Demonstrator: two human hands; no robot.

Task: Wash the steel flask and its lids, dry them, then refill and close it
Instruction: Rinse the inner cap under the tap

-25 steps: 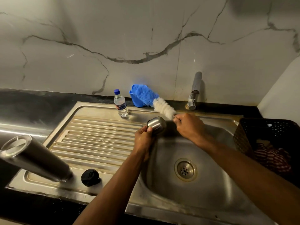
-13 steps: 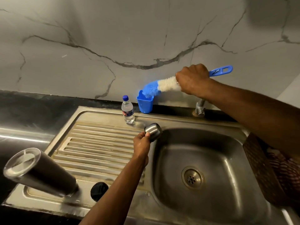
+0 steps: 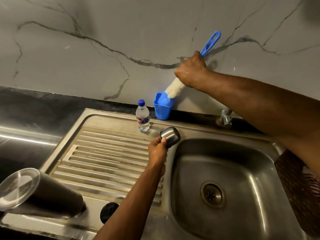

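1. Up at the wall, the right hand (image 3: 190,71) is curled tight round the handle of a bottle brush (image 3: 174,88), with the blue looped end of the handle sticking out above the fist and tilted to the upper right.
2. Below the fist, the white bristles slope down to the left, and the blue tip sits inside a small blue holder cup (image 3: 162,110) that stands against the wall behind the sink.
3. Lower down, the left hand (image 3: 156,149) pinches a small steel cup lid (image 3: 170,136) between thumb and fingers, holding it over the back left corner of the basin (image 3: 225,170), tilted on its side.
4. Just beside that lid, on the back ledge, a small water bottle (image 3: 142,116) with a blue cap stands upright, left of the holder cup.
5. Right of the holder, the tap (image 3: 225,118) shows partly, behind the right forearm.
6. Left of the basin lies the ribbed drainboard (image 3: 107,158); at its near left corner the steel flask (image 3: 36,193) stands mouth down, its flat base leaning toward the camera.
7. Close by the flask, a black inner lid (image 3: 108,211) rests on the drainboard, partly hidden by the left forearm.
8. At the right edge, a dark basket (image 3: 297,193) holds a striped cloth.
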